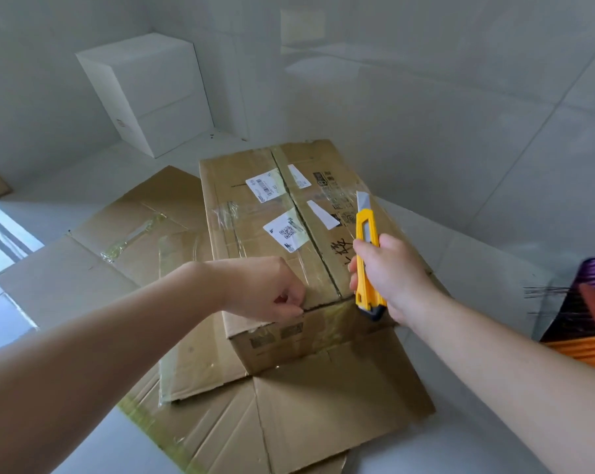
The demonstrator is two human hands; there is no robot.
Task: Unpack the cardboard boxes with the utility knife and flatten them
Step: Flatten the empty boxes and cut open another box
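Tape along the centre seam of the brown, taped and labelled cardboard box (289, 241) looks already slit, which would explain both hands meeting at its near top edge. The box sits on flattened brown cardboard sheets (323, 405) spread over the pale tiled floor (460, 131). The left hand (268, 289) has its fingers (287, 307) curled, pinching the near flap edge of the box, probably to pry it up. The right hand (388, 271), just right of the seam, wraps its fingers around the yellow utility knife (366, 254), blade pointing up and away, likely kept clear of the other hand. A white cube-shaped box (145, 94) stands well beyond the cardboard box.
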